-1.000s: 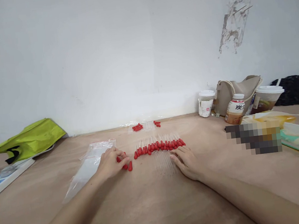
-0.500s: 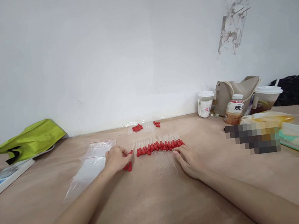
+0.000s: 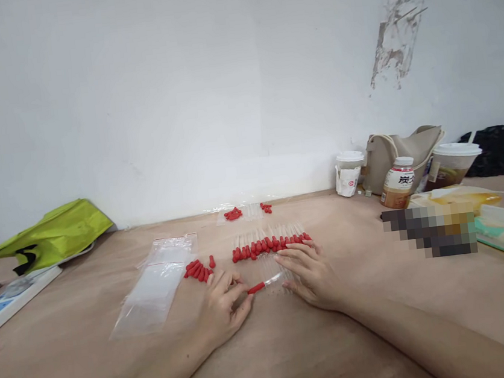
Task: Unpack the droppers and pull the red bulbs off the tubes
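Observation:
My left hand (image 3: 224, 304) pinches a red rubber dropper bulb (image 3: 256, 288) between thumb and fingertips. The bulb meets the left end of a clear glass tube (image 3: 273, 279), low over the table. My right hand (image 3: 311, 273) has its thumb and fingers around the tube's other end. More glass tubes (image 3: 267, 265) lie just behind, partly hidden by my right hand. A row of droppers with red bulbs (image 3: 263, 246) lies beyond, glass tips pointing to the wall. To the left of the row is a pile of loose red bulbs (image 3: 197, 270).
Clear zip bags (image 3: 154, 291) lie on the left, near a green bag (image 3: 52, 236) and a power strip (image 3: 14, 301). Against the wall is a packet with red bulbs and tubes (image 3: 251, 212). A paper cup (image 3: 349, 175), a bottle (image 3: 398, 184) and a beige bag (image 3: 378, 156) stand right.
My left hand has moved right and nearer to me, away from the loose bulbs, with one bulb in its fingers. My right hand has left the row's end and come to a glass tube.

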Motion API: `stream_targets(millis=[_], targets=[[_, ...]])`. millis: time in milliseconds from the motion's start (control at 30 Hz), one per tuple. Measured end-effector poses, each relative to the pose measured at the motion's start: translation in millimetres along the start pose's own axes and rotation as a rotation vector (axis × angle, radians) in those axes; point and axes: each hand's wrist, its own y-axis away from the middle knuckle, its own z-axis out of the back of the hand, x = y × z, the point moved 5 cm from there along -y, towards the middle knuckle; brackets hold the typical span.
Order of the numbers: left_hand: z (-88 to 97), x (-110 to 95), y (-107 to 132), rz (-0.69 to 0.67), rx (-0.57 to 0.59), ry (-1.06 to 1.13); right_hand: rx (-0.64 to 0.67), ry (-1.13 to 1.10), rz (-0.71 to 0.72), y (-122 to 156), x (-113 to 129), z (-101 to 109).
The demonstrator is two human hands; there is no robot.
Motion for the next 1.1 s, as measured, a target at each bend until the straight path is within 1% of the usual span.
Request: stream_targets(millis=[67,167,267,333,433,533,633,700,767,900,1000,1067,1100], targets=[[-3.5,0.8,1.4,-0.012,0.015,0.002,0.022,-0.007,0.026,-0.6,4.1,-2.4],[-3.4,2.5,2.8,-0.016,0.011,0.026,0.064,-0.024,0.057,-0.3,9.3,-6.5],[-1.9,1.2,2.0,-0.004,0.017,0.068,0.105,-0.020,0.051,-0.1,12.1,-10.1],[-2.9,-1.6,0.0,-0.007,0.054,0.086,0.127,-0.022,0.035,-0.1,12.8,-11.7],[-6.0,-7.1,-3.4,-0.048,0.099,0.088,0.124,-0.046,0.031,-0.5,14.3,-10.7],[-8.8,-10.9,-4.8,-0.076,0.096,0.078,0.108,-0.069,0.047,-1.1,17.7,-7.5],[-10.5,-13.4,-4.6,-0.073,0.104,0.059,0.112,-0.080,0.061,-0.6,20.9,-5.0],[-9.9,-13.0,-3.7,-0.072,0.129,0.053,0.128,-0.085,0.073,1.3,20.1,-3.8],[-6.0,-7.5,-1.7,-0.049,0.136,0.041,0.130,-0.088,0.071,4.5,14.1,-1.4],[7.5,14.2,6.4,0.069,0.084,0.040,0.075,-0.046,-0.052,10.8,-10.9,4.9],[10.4,20.3,10.4,0.106,0.074,0.169,0.048,-0.053,-0.128,12.1,-21.7,4.4],[11.3,23.0,8.9,0.149,0.023,0.226,0.024,-0.069,-0.200,11.9,-25.7,3.4],[12.1,26.4,7.2,0.186,-0.009,0.220,0.008,-0.075,-0.248,12.0,-28.0,3.3]])
